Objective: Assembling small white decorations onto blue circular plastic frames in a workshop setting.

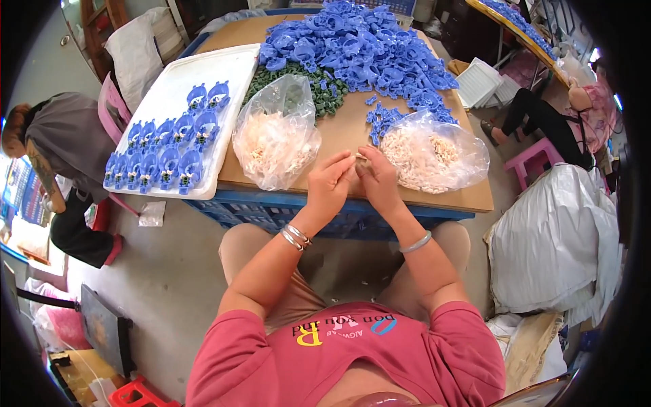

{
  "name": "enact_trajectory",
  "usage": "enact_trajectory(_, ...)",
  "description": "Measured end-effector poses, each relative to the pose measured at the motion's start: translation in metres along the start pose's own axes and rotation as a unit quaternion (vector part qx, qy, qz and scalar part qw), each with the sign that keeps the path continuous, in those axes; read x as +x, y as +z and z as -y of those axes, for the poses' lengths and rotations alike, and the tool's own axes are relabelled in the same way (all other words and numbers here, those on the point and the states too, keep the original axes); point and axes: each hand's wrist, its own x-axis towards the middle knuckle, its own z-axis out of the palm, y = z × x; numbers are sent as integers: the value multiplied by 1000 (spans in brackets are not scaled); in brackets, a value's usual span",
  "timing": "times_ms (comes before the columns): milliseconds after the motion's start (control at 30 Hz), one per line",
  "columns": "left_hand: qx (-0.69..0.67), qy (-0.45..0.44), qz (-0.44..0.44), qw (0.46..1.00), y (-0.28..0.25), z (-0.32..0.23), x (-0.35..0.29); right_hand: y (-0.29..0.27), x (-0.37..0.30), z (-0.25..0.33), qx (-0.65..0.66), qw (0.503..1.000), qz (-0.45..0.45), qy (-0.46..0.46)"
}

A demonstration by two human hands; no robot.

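Observation:
My left hand (330, 183) and my right hand (378, 178) meet fingertip to fingertip above the near edge of the cardboard-topped table. Both are closed in a pinch. A tiny cream-coloured piece (359, 157) shows at my right fingertips; its exact shape is too small to read, and whatever my left fingers hold is hidden. Beside my left hand stands an open clear plastic bag (277, 146) of pale small parts. Close to my right hand lies another clear bag (434, 152), filled with whitish and cream small parts.
A large heap of blue plastic parts (359, 47) covers the far table, beside dark green parts (325, 95). On the left, a white tray (196, 71) carries rows of assembled blue pieces. White sacks (556, 237) stand at right. Other people sit at both sides.

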Motion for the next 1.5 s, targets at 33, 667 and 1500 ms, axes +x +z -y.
enact_trajectory(33,15,7,14,1000,1,7,0,-2,4,1,50,998,2,46)
enact_trajectory(667,-141,-199,7,970,-12,39,13,20,208,-148,-339,904,194,176)
enact_trajectory(1500,-560,-332,20,759,-27,30,27,-29,75,12,482,828,114,264)
